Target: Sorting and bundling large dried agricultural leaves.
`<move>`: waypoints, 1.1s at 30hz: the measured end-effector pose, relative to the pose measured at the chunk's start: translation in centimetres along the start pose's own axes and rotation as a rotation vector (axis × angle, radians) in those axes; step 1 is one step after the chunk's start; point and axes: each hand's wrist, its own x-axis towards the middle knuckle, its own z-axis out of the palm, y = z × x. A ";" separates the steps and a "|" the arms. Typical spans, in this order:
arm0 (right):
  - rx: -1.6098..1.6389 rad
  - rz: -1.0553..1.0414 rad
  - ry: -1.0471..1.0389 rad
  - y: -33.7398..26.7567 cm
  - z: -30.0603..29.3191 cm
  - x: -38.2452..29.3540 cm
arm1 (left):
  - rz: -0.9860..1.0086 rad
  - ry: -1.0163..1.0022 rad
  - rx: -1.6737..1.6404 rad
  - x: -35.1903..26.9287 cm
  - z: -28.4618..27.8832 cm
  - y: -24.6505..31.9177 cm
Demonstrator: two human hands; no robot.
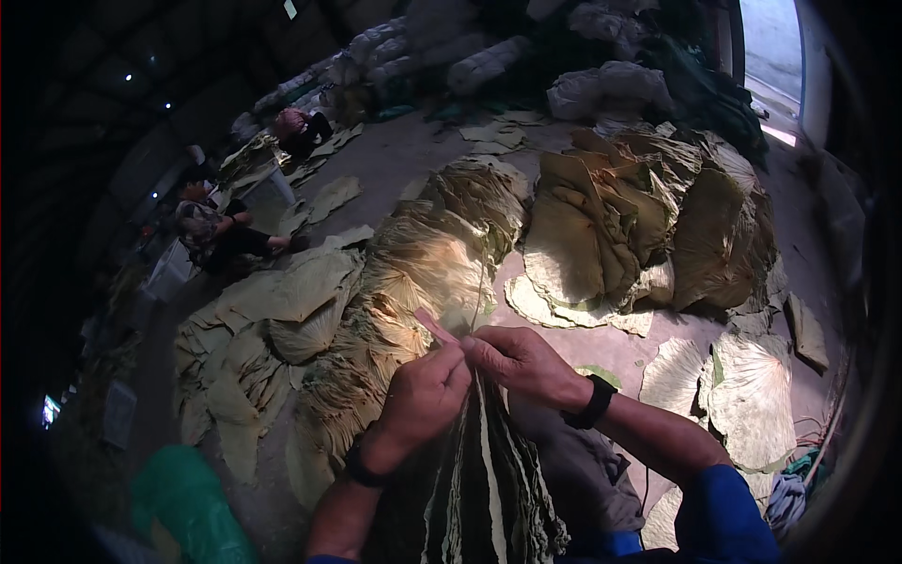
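Observation:
My left hand (pixel 430 391) and my right hand (pixel 521 366) meet before me, fingertips almost touching. Both pinch a narrow pink strip (pixel 435 326), whose free end sticks up to the left. A thin strand (pixel 482 289) rises from beside the right fingertips; what it is fastened to is hidden. Right below the hands hangs a bundle of folded dried leaves (pixel 490 458), likely lotus, its pale edges running down towards me. The fingers cover the top of the bundle. Each wrist wears a black band.
Large heaps of dried leaves (pixel 564 233) spread ahead, with more on the left (pixel 282 310) and loose leaves (pixel 750 395) on the right. A green plastic bag (pixel 190 504) lies lower left. Two people (pixel 211 225) sit farther off. White sacks (pixel 609 88) are piled behind, near a bright doorway (pixel 773 56).

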 end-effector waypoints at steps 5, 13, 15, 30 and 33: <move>0.273 -0.094 0.109 0.8 0.9 0.1 | -0.415 -0.079 -0.650 -0.4 -0.5 -0.4; -0.314 -0.451 0.095 -0.1 0.4 -0.3 | -0.607 -0.191 -1.052 -1.2 -2.0 -1.3; -0.260 -0.451 0.086 -0.2 0.6 -0.3 | -0.607 -0.179 -1.040 -1.3 -2.0 -1.2; -0.249 -0.545 0.242 1.5 2.5 -0.1 | -0.296 0.106 -0.620 -2.0 -0.5 -1.7; -0.222 -0.510 0.174 1.5 2.7 -0.2 | -0.342 0.137 -0.897 -2.1 -0.2 -2.0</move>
